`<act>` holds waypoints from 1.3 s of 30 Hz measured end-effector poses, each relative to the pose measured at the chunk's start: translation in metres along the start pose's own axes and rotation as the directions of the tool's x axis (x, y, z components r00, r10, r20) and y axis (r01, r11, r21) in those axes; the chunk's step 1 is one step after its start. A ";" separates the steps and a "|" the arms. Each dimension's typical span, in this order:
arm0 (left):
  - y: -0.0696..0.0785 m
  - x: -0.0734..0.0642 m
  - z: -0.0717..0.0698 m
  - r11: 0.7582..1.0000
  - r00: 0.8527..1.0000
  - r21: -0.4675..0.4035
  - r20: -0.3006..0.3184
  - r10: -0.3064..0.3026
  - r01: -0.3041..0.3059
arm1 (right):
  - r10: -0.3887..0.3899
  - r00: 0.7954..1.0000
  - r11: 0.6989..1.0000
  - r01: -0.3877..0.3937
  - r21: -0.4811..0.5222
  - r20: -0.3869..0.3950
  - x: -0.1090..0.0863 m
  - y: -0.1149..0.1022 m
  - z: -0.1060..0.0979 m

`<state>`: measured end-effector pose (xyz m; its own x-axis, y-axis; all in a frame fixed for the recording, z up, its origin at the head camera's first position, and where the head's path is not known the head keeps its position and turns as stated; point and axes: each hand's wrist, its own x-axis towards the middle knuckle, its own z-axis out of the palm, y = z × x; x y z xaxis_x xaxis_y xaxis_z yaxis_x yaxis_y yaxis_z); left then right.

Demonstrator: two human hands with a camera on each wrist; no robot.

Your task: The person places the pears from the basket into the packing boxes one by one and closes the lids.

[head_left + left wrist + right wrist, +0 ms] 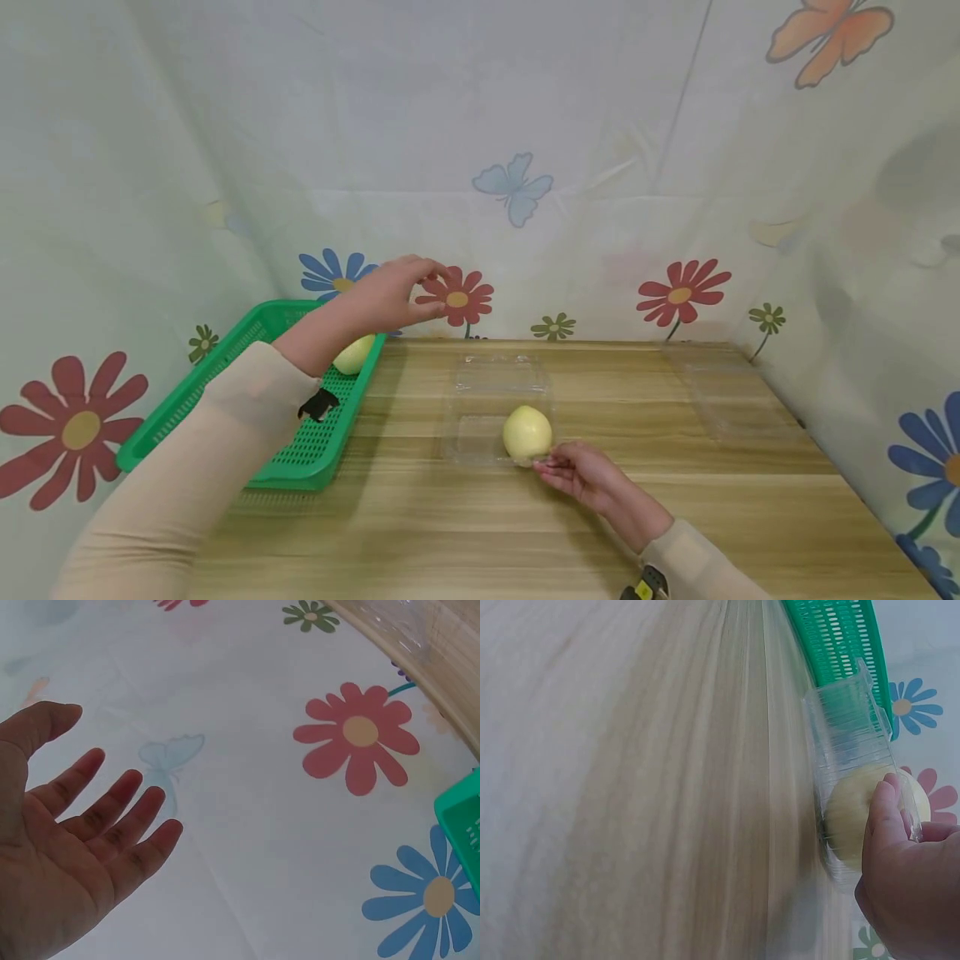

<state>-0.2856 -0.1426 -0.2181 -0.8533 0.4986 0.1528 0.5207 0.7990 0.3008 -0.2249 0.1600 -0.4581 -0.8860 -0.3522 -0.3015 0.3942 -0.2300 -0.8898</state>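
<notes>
My right hand pinches the near right rim of a clear plastic clamshell box, thumb on one side of the wall and fingers on the other in the right wrist view. Inside that box, at its right end, sits a round pale yellow fruit. The box's lid is folded back, away from me. Up near the back wall, my left hand hangs in the air with loosely bent fingers and nothing in them. Below its forearm, a second pale yellow fruit lies in the green basket.
The green basket stands on the left and is partly hidden by my left sleeve. Another clear plastic piece lies at the table's right rear. A flower-printed cloth rises behind the wooden table and along both sides.
</notes>
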 end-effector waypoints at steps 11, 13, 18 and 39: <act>-0.043 -0.003 -0.019 0.995 0.995 -0.018 -0.001 -0.096 0.096 | 0.008 1.000 1.000 -0.008 0.006 -0.014 -0.001 0.003 0.000; -0.049 -0.004 -0.023 0.994 0.995 -0.033 -0.008 -0.104 0.104 | 0.007 1.000 1.000 -0.007 0.004 -0.014 -0.002 0.003 -0.001; -0.067 -0.003 -0.026 0.986 0.988 -0.081 -0.031 -0.150 0.147 | 0.008 1.000 1.000 -0.008 0.000 -0.015 -0.002 0.001 -0.002; -0.157 -0.001 0.014 0.916 0.950 -0.262 0.010 -0.313 0.304 | 0.004 1.000 1.000 -0.004 -0.011 -0.021 0.000 0.000 -0.001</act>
<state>-0.3662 -0.2640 -0.2792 -0.9730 0.2272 0.0415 0.2100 0.7954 0.5685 -0.2251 0.1609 -0.4584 -0.8893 -0.3342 -0.3123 0.3955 -0.2188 -0.8920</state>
